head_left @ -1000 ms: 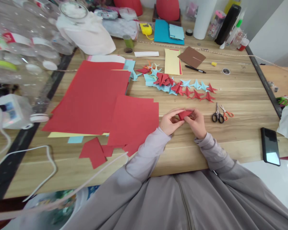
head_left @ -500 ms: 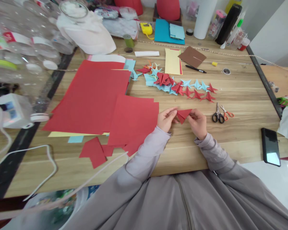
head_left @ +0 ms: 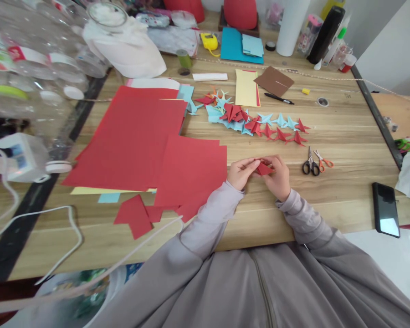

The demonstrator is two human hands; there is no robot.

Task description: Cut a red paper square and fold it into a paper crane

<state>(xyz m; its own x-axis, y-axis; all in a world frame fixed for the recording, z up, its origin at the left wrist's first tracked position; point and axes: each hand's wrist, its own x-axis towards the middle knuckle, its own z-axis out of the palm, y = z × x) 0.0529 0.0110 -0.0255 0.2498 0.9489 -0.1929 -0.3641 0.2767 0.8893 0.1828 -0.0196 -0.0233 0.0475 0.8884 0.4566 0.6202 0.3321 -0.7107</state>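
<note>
A small folded piece of red paper (head_left: 263, 169) is held between both hands above the wooden table. My left hand (head_left: 241, 172) pinches its left side between thumb and fingers. On the other side, my right hand (head_left: 278, 177) grips it, the fingers curled over the back edge and partly hiding it. Large sheets of red paper (head_left: 194, 168) lie just left of my left hand. Beyond the hands, folded paper cranes (head_left: 282, 135) in red and light blue sit in rows and a heap. Black-handled scissors (head_left: 310, 167) and orange-handled scissors (head_left: 323, 161) rest to the right.
Plastic bottles (head_left: 30, 68) crowd the left side. Red paper scraps (head_left: 135, 216) and a white cable (head_left: 70, 223) are at the front left. Toward the back lie a pen (head_left: 279, 98), brown paper (head_left: 274, 81) and a yellow tape measure (head_left: 209, 42). A phone (head_left: 385, 209) lies at the right edge.
My hands have come closer together around the red paper. It has turned, and less of it shows between the fingers. The things on the table stay where they were.
</note>
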